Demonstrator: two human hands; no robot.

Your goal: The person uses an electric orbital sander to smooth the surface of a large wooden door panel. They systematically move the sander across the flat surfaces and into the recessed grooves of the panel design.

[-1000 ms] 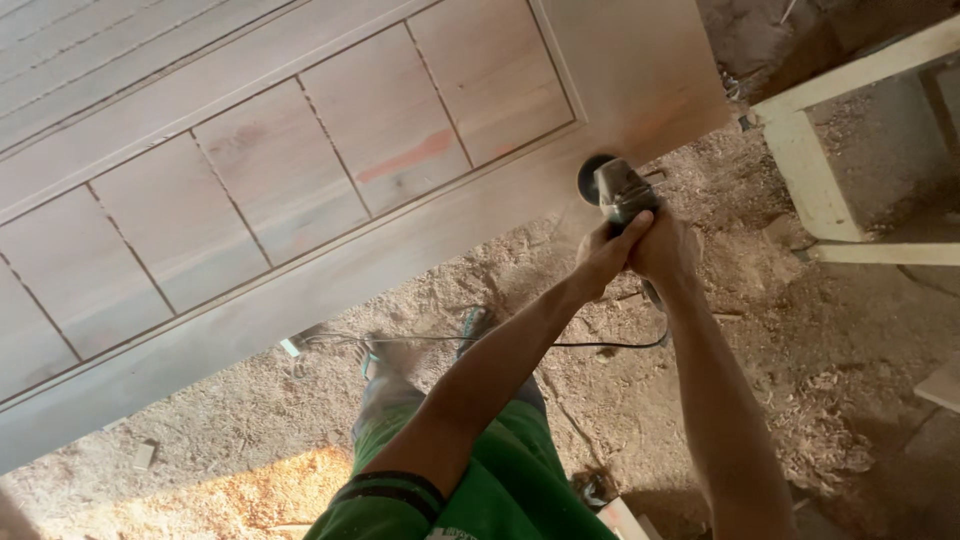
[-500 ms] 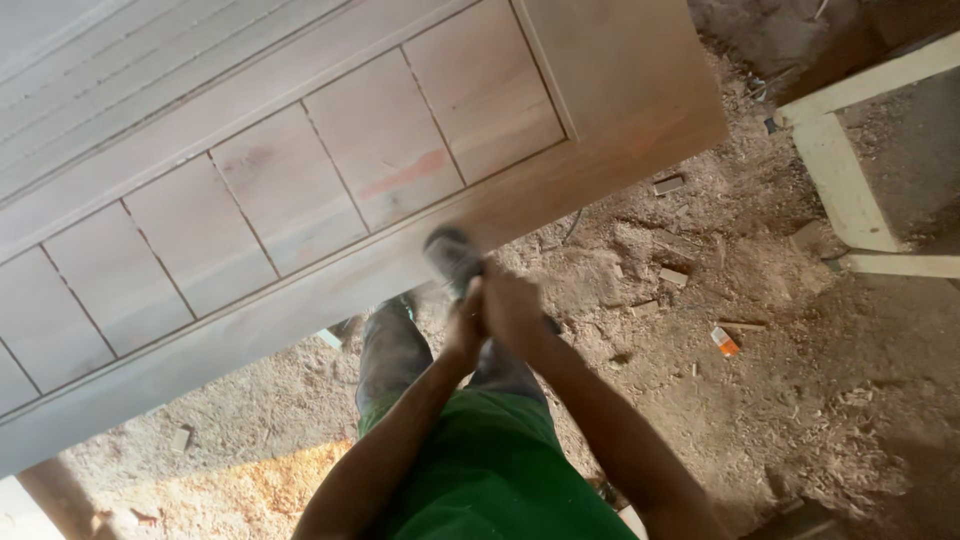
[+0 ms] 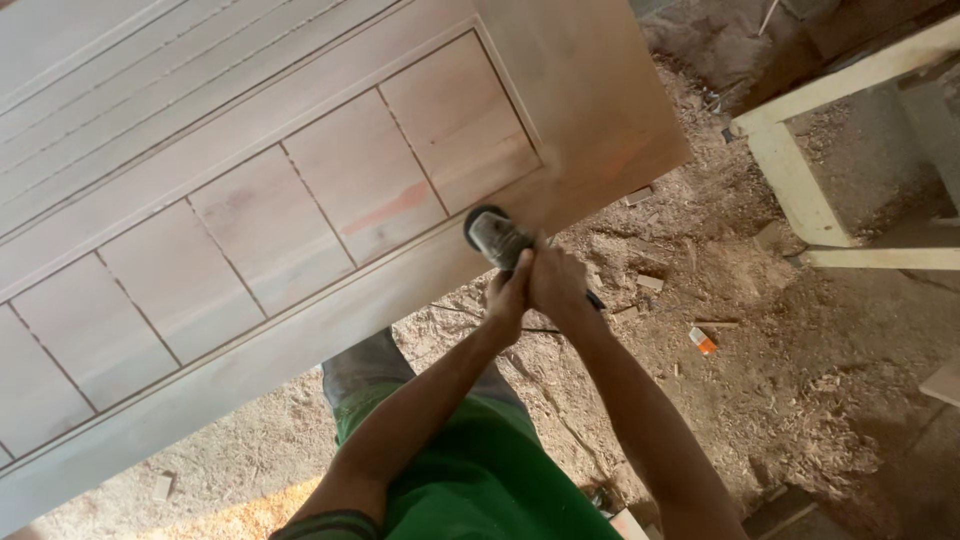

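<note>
I see a big pale wooden door [image 3: 250,230] lying flat and filling the view from nine o'clock up to one o'clock, its panels set in a row inside a plain frame. Below and to the right of it is the dirt floor [image 3: 800,400], thick with sawdust and wood chips. At two o'clock stands a pale wooden frame [image 3: 800,190], well apart from the door. My green trousers [image 3: 480,480] fill six o'clock.

Both my forearms reach up from six o'clock toward the centre. My left hand [image 3: 508,295] and right hand [image 3: 558,285] are pressed together, each with its grip closed around a grey power sander [image 3: 497,238]. The sander's round black head sits on the door's lower rail, just beside the corner of the last panel. A dark cable [image 3: 520,328] trails off below my hands. Nothing stands between the tool and the wood. A small orange and white scrap [image 3: 703,341] lies on the floor at four o'clock.
</note>
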